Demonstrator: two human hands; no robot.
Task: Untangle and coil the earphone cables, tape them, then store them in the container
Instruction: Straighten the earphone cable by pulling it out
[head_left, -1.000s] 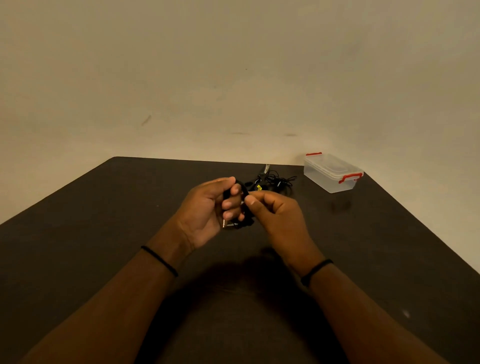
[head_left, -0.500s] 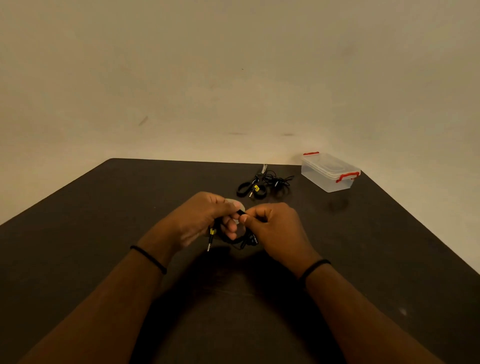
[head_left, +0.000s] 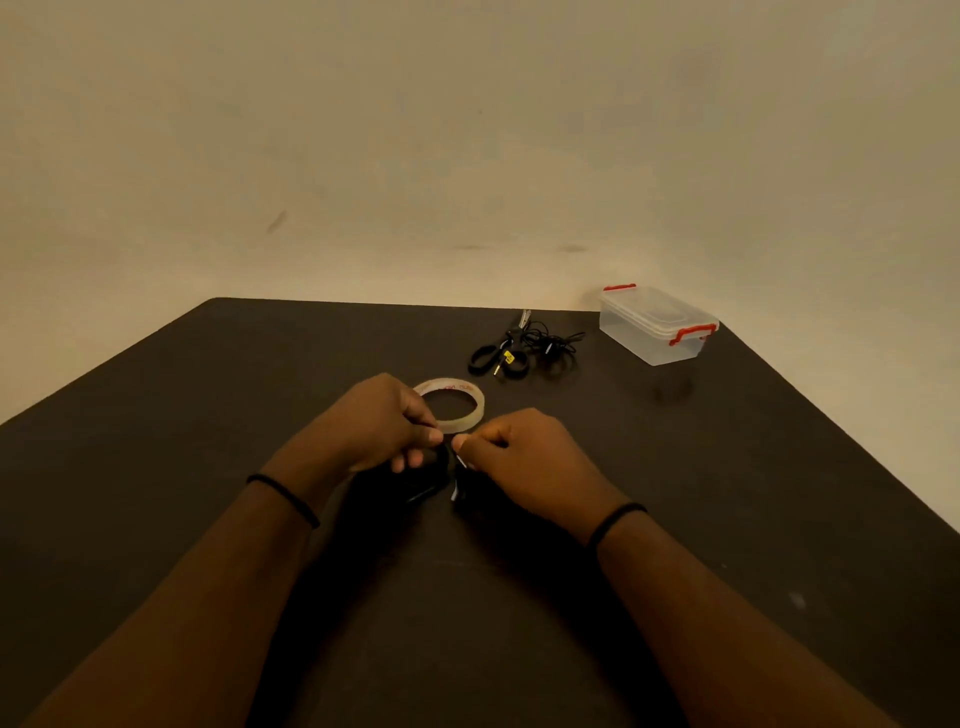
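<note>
Fingers (head_left: 434, 436) of the left hand (head_left: 382, 421) and the right hand (head_left: 524, 457) were pinched together on a coiled black earphone cable (head_left: 426, 486), held low over the tabletop (head_left: 208, 415) just in front of the tape roll (head_left: 452, 405). Cable judged light, limp and springy; best gripped across the whole bundle so the loops stay put. More tangled earphones (head_left: 524, 353) lay beyond, the lidded container (head_left: 654, 327) near the far right corner edge. Open room lay left.

Bare forearms, a thin black band (head_left: 283, 500) on each wrist
</note>
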